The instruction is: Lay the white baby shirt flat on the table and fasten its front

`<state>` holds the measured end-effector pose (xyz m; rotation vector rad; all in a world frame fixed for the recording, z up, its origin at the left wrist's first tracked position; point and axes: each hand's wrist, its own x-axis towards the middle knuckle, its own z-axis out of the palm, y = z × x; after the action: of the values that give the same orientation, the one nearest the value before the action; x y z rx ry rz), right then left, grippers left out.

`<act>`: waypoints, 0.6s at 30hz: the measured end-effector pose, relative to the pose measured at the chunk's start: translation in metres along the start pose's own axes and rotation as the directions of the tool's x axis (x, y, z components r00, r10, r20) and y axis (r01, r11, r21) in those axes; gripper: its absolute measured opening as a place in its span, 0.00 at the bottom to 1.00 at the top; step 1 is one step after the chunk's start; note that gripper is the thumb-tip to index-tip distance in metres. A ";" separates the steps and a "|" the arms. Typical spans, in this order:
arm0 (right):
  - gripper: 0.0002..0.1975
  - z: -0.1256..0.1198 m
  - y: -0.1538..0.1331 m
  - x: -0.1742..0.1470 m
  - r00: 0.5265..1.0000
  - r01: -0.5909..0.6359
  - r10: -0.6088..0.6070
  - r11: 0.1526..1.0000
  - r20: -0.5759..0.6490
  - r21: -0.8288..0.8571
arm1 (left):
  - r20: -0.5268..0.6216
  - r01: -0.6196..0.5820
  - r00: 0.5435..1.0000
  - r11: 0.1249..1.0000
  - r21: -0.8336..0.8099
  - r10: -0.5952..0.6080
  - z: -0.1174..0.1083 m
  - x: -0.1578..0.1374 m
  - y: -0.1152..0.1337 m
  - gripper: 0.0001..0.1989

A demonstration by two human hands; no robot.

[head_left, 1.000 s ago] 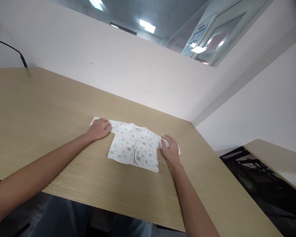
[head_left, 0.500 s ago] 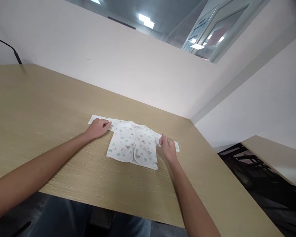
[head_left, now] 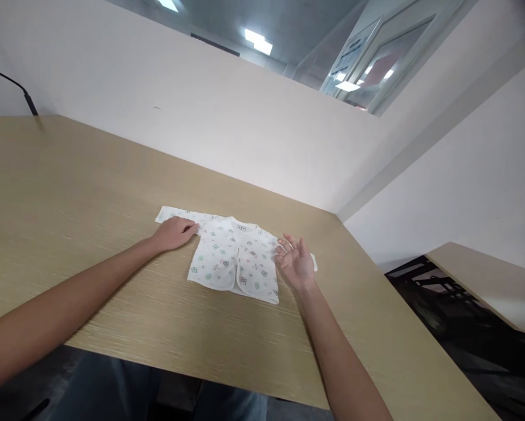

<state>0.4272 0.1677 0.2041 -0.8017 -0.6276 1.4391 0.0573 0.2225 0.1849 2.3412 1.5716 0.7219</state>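
White green-printed fabric jacket point(head_left: 234, 260), flat on tan wood-grain counter point(head_left: 157, 310). At nine o'clock: left hand point(head_left: 173, 233) on white sleeve point(head_left: 171, 214), grip indeterminable. At three: right hand point(head_left: 297, 266) palm-up, grip slack, unclosed.

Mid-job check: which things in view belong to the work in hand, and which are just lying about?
In the work:
White printed baby jacket, spread front up
Left hand, at one sleeve
Right hand, palm up over the other; contact unclear
Table beneath

Just around it:
Black cable, far left
Pale-topped furniture, right
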 end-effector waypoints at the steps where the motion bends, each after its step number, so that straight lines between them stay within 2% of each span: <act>1: 0.17 -0.001 0.000 0.001 1.000 0.004 -0.004 1.000 -0.011 0.017 | 0.024 -0.012 1.000 1.000 0.013 0.012 0.000 0.000 0.000 0.25; 6: 0.17 -0.007 -0.003 0.004 0.999 0.034 -0.031 0.993 -0.025 0.112 | 0.093 -0.054 0.994 0.998 0.039 0.050 0.001 0.000 0.000 0.25; 9: 0.18 -0.010 -0.004 0.006 0.999 0.051 -0.050 0.993 -0.009 0.108 | 0.104 -0.049 0.994 0.997 0.053 0.043 0.002 0.000 0.000 0.24; 11: 0.19 -0.014 -0.004 0.008 0.996 0.088 -0.088 0.996 0.000 0.014 | 0.103 -0.052 0.994 0.996 0.067 0.045 0.003 -0.001 0.001 0.24; 13: 0.19 -0.018 -0.002 0.011 0.981 0.180 -0.190 0.961 -0.028 -0.212 | 0.074 -0.059 0.996 0.994 0.088 0.052 0.003 -0.001 0.002 0.23; 14: 0.18 -0.021 0.000 0.012 0.960 0.241 -0.277 0.891 -0.039 -0.385 | 0.032 -0.059 0.998 0.993 0.102 0.056 0.003 -0.002 0.003 0.23; 15: 0.16 -0.024 0.002 0.013 0.927 0.296 -0.375 0.766 -0.023 -0.571 | -0.027 -0.057 0.998 0.991 0.117 0.061 0.003 -0.001 0.003 0.22; 17: 0.12 -0.032 0.007 0.016 0.859 0.339 -0.502 0.420 0.096 -0.841 | -0.165 -0.061 0.983 0.989 0.137 0.083 0.004 0.000 0.000 0.20; 18: 0.13 -0.037 0.009 0.018 0.848 0.335 -0.503 0.270 0.164 -0.902 | -0.217 -0.072 0.971 0.988 0.140 0.102 0.005 0.001 -0.002 0.18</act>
<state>0.4518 0.1816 0.1733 -1.4497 -1.4587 0.3754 0.0584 0.2249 0.1802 2.5120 1.6606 0.9596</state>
